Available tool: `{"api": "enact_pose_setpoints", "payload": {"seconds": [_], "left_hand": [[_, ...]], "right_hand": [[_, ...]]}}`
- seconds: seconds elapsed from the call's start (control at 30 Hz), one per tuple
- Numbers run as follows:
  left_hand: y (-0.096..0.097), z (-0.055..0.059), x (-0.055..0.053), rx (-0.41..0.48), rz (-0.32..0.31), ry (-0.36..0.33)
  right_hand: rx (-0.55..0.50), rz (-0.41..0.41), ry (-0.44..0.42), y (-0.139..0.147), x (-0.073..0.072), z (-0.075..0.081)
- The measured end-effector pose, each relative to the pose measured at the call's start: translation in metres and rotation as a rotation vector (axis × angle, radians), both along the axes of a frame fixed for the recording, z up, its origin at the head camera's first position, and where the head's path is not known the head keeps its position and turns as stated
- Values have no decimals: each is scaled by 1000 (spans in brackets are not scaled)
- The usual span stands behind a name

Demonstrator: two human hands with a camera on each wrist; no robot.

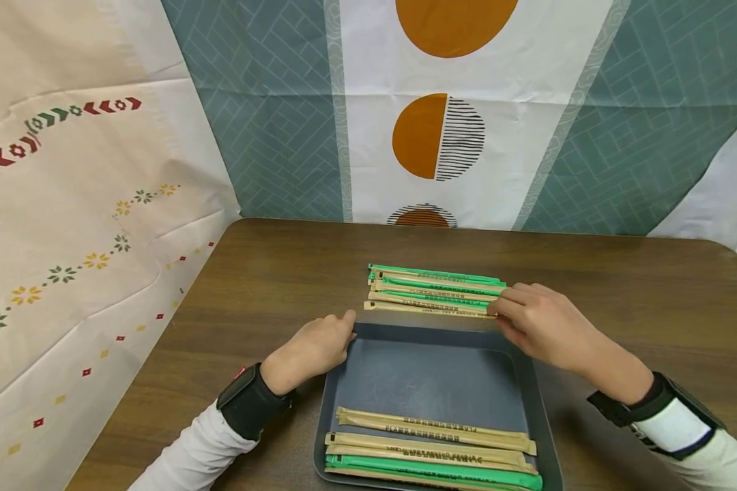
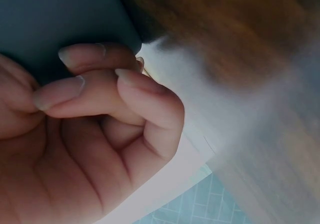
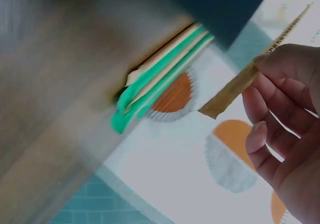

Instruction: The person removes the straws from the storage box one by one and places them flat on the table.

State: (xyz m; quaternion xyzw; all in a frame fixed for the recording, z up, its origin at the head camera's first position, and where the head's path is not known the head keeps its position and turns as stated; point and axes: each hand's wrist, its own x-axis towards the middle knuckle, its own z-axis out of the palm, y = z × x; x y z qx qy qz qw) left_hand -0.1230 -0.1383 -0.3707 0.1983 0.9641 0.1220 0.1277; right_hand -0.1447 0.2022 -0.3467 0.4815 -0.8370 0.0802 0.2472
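My right hand (image 1: pixel 543 327) pinches one end of a tan paper-wrapped straw (image 3: pixel 232 91) between thumb and fingertips. In the head view this straw lies along the near side of a row of green and tan wrapped straws (image 1: pixel 436 279) behind the tray. At the far left corner of a dark grey baking tray (image 1: pixel 430 378), my left hand (image 1: pixel 313 344) holds the rim with curled fingers. Several tan wrapped straws (image 1: pixel 430 447) and a green wrapped straw (image 1: pixel 432 469) lie crosswise in the near part of the tray.
Under the tray is a brown wooden table (image 1: pixel 270 273). A patterned cloth (image 1: pixel 368 116) with orange circles hangs behind the table's far edge. Cream cloth (image 1: pixel 86 239) with flower motifs covers the left side.
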Motion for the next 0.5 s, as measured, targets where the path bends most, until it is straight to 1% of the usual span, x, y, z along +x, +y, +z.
{"api": "enact_pose_setpoints", "payload": {"seconds": [0.1, 0.2, 0.37, 0.43, 0.5], "left_hand": [[-1, -1, -1, 4, -3, 5], [-1, 0, -1, 5, -5, 6], [-1, 1, -1, 7, -10, 5], [-2, 1, 0, 11, -20, 13], [-2, 3, 1, 9, -34, 26]], "right_hand": [[18, -17, -4, 1, -19, -4], [34, -48, -46, 3, -33, -12], [50, -113, -146, 8, -49, -27], [54, -128, -166, 9, -53, -31], [51, -134, -167, 9, -56, -34]]}}
